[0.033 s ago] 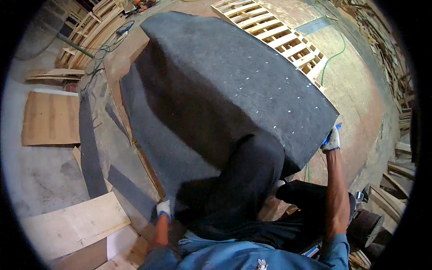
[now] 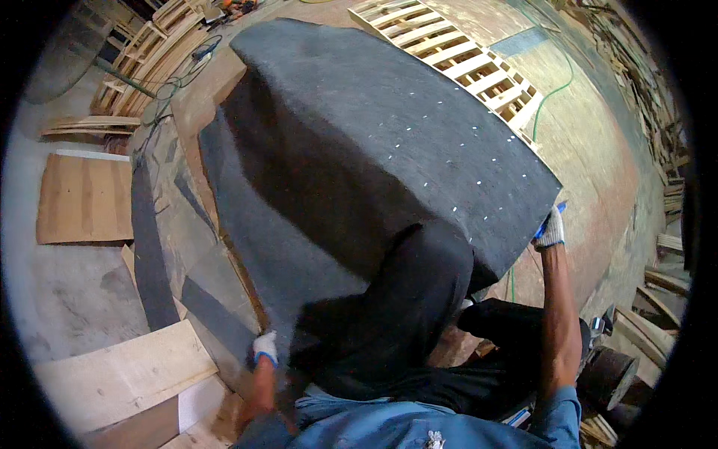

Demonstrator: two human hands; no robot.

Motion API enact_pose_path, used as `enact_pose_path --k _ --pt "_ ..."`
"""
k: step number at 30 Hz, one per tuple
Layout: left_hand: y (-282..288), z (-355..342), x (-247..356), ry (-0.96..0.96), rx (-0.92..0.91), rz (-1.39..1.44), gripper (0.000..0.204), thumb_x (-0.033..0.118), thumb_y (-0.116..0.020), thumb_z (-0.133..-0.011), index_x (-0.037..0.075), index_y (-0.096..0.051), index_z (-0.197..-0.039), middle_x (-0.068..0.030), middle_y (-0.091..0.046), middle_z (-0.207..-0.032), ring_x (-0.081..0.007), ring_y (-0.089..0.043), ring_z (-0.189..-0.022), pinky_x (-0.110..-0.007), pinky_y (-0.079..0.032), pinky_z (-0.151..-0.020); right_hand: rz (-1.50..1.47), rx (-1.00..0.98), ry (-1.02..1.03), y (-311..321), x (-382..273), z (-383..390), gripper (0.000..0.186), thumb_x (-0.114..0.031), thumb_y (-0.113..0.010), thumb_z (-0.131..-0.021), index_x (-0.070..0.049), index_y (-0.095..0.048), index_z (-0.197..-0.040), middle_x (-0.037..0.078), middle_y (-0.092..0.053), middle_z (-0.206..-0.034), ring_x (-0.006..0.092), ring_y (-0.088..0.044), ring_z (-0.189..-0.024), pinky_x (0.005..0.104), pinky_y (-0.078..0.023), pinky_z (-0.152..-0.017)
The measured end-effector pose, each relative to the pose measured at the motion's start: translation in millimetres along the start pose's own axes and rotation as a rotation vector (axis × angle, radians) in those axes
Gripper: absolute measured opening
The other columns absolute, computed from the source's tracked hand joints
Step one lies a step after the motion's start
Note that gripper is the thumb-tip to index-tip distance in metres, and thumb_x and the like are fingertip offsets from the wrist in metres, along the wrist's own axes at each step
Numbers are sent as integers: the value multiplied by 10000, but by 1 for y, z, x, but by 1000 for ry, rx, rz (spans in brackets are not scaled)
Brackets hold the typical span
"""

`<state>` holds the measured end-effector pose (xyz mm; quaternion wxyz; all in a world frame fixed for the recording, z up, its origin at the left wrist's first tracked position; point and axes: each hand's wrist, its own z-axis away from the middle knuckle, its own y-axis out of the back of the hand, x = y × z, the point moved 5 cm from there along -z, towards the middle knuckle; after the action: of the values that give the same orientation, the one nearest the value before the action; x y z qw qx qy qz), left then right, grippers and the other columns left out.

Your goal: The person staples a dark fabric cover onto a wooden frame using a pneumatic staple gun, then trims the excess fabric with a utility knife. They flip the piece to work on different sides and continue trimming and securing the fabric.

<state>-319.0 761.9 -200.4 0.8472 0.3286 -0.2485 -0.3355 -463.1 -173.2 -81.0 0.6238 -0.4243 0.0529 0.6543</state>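
A large dark grey fabric-like sheet (image 2: pixel 359 90) spreads in front of me, raised and folded over, with deep shadow in its middle. Small white flecks dot its right part. My left hand (image 2: pixel 265 348), in a white glove with a blue cuff, is closed at the sheet's near left edge. At the sheet's right corner is my right hand (image 2: pixel 552 230), also gloved, its fingers wrapped round a small blue tool (image 2: pixel 561 207) and close against the sheet's edge. The tool's kind is hidden by the glove. My dark-trousered knee (image 2: pixel 430 254) presses against the sheet.
A slatted wooden pallet (image 2: pixel 456 63) lies beyond the sheet. Brown board (image 2: pixel 84 198) and pale plywood (image 2: pixel 134 367) lie at the left, near dark strips (image 2: pixel 153 262). A green hose (image 2: pixel 561 90) curves at the right. Wood scraps (image 2: pixel 636 90) line the far right.
My left hand has shifted slightly to the left, at the sheet's edge. The right hand stays nearly where it was, by the sheet's right corner.
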Motion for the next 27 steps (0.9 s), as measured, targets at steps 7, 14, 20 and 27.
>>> enact_pose_path --k 7,14,20,27 --pt "132 197 285 -311 -527 1013 424 195 -598 -918 -30 -636 -1276 -145 -675 -1210 -279 -660 -1062 -379 -530 -936 -4 -74 15 2 -4 -25 346 -316 -504 -1029 -41 -662 -1167 106 -731 -1113 253 -716 -940 400 -610 -831" --pt "149 82 481 -475 -704 851 297 225 -574 -964 13 -694 -1135 -153 -737 -1036 -298 -714 -917 -429 -575 -864 -122 -94 15 -18 9 -35 311 -286 -500 -1028 -41 -659 -1134 127 -730 -1066 261 -716 -842 389 -623 -710" --pt "128 158 612 -698 -408 705 332 278 -541 -972 2 -725 -967 -162 -744 -911 -322 -714 -783 -436 -579 -771 -152 -135 41 -11 2 -36 324 -302 -479 -1045 -51 -658 -1148 125 -731 -1058 266 -722 -882 400 -634 -758" --pt "112 203 676 -768 -612 598 296 253 -539 -986 7 -703 -986 -144 -743 -926 -312 -708 -800 -402 -573 -802 -145 -170 67 0 -8 -59 309 -312 -496 -1042 -68 -679 -1089 106 -742 -985 263 -733 -796 421 -646 -685"
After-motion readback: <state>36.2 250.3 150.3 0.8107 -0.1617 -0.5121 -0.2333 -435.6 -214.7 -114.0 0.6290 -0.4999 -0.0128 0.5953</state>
